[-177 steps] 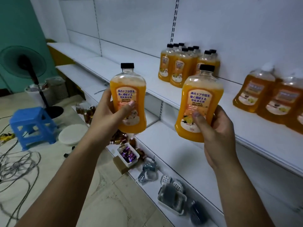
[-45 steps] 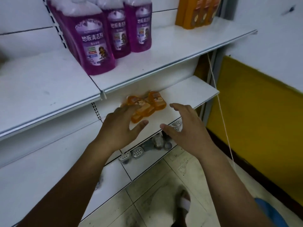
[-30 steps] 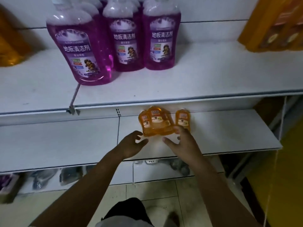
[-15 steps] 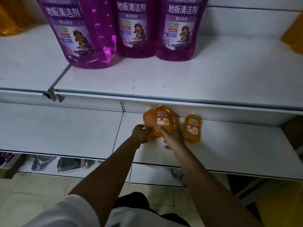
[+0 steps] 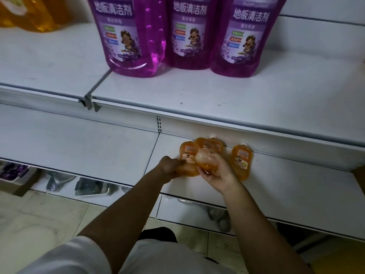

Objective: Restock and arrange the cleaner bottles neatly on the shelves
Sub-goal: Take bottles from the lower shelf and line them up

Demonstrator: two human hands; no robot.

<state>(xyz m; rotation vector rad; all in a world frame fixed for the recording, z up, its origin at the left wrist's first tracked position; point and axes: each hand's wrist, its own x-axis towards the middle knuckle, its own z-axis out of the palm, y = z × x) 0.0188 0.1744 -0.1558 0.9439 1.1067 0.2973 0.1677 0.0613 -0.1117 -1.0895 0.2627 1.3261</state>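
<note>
Person leans toward the middle shelf [image 5: 79,147], both arms reaching down & fwd. Left hand [image 5: 170,167] grips the lower part of the left orange bottle [image 5: 186,152], fingers curled round it. The hand is in shadow, so single fingers can't be told apart. Right hand [image 5: 218,175] holds the centre orange bottle [image 5: 205,158] w/ fingers & thumb wrapped round its lower body. This bottle is blurred and looks tipped toward the camera. The two held bottles touch each other. Just behind them the rear orange bottle [image 5: 217,145], white cap on top, stands at the back of the shelf. Right orange bottle [image 5: 242,161] stands upright, label facing out, a small gap from the cluster & partly behind the right hand.

Upper shelf [image 5: 217,95]: three purple bottles [image 5: 187,32] in a row, labels to the front, side by side & touching. Big orange bottles [image 5: 29,12] sit at top left, cut off by the frame edge. Bottom shelf [image 5: 173,208]: dark packs [image 5: 90,187] & a tray w/ purple bits [image 5: 11,171] at far left. Tiled floor [image 5: 39,224] below, white sleeve [image 5: 69,258] at bottom edge.
</note>
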